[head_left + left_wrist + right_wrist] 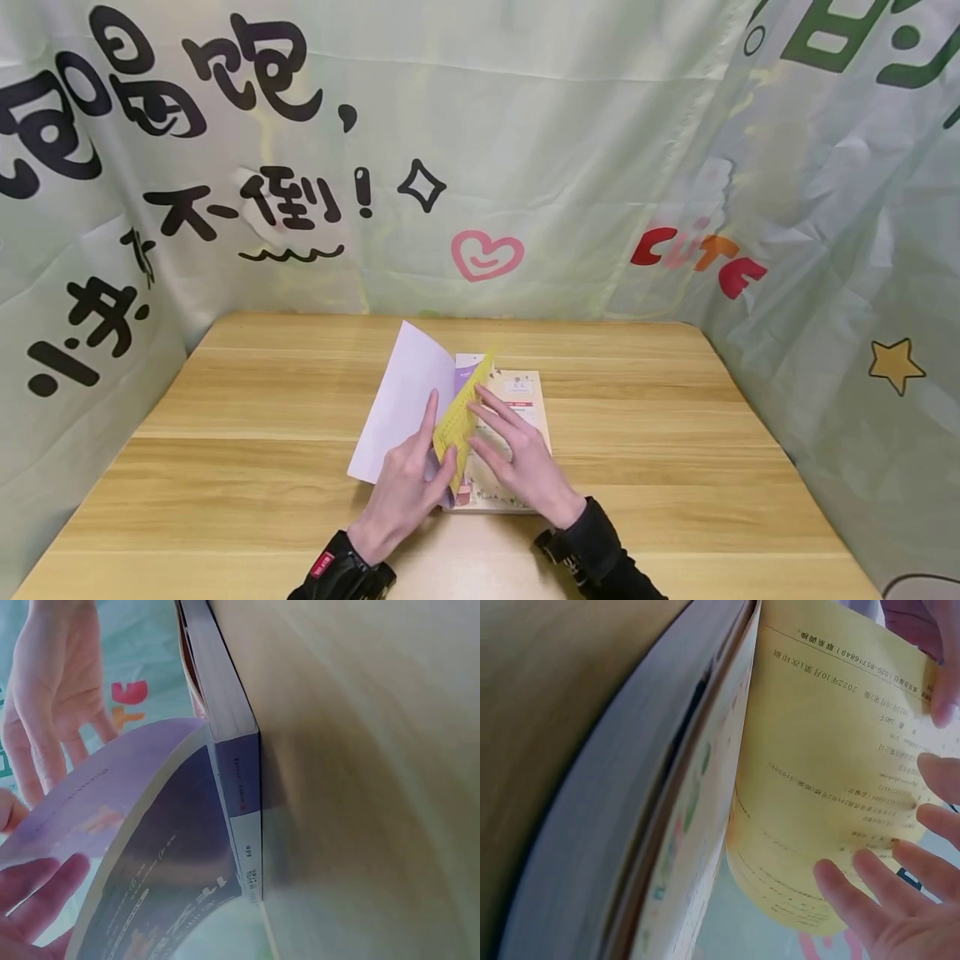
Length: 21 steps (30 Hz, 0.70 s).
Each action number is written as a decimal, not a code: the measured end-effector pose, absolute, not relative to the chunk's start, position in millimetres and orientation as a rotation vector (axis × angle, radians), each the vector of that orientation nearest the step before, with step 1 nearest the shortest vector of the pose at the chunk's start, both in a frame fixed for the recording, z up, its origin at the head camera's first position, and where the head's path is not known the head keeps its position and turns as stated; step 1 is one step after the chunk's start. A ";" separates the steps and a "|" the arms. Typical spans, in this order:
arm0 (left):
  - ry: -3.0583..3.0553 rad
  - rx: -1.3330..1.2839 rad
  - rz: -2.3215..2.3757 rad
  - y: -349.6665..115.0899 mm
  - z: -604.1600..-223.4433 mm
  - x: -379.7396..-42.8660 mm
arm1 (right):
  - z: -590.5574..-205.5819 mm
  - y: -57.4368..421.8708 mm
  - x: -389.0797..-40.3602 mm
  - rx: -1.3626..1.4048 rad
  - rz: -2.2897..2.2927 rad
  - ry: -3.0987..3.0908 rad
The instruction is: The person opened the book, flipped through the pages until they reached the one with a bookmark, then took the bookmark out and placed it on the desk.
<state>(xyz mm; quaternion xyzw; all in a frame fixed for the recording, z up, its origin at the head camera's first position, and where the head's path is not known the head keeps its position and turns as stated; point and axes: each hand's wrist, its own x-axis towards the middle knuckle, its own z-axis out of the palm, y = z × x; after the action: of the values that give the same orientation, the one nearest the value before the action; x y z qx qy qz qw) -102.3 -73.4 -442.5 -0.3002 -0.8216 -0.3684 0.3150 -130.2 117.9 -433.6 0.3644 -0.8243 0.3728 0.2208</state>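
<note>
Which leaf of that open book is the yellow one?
The printed leaf raised between the left hand and right hand. The large leaf on the left looks whitish; the flat page on the right is cream.

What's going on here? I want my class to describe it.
A person has a thick book with a purple-and-white spine open on a light wooden table. Its pale cover stands raised on the left. A yellow printed page is up in the middle, not lying flat: the left hand holds it, thumb on the printed side, and the right hand touches that side with its fingertips. A cream illustrated sheet lies to the right, partly hidden by the right hand.
</note>
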 end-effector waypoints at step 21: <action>-1.978 -0.678 -0.962 -82.2 -427.0 -107.3 | -440.2 112.1 -123.3 1.094 1.108 -2.555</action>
<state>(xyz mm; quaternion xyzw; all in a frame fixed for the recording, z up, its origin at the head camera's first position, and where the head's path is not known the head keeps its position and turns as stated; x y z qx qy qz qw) -107.3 -82.2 -427.0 -0.2690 -0.7847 -0.3816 0.4078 -123.3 112.1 -440.2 0.3646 -0.8516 0.3693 0.0745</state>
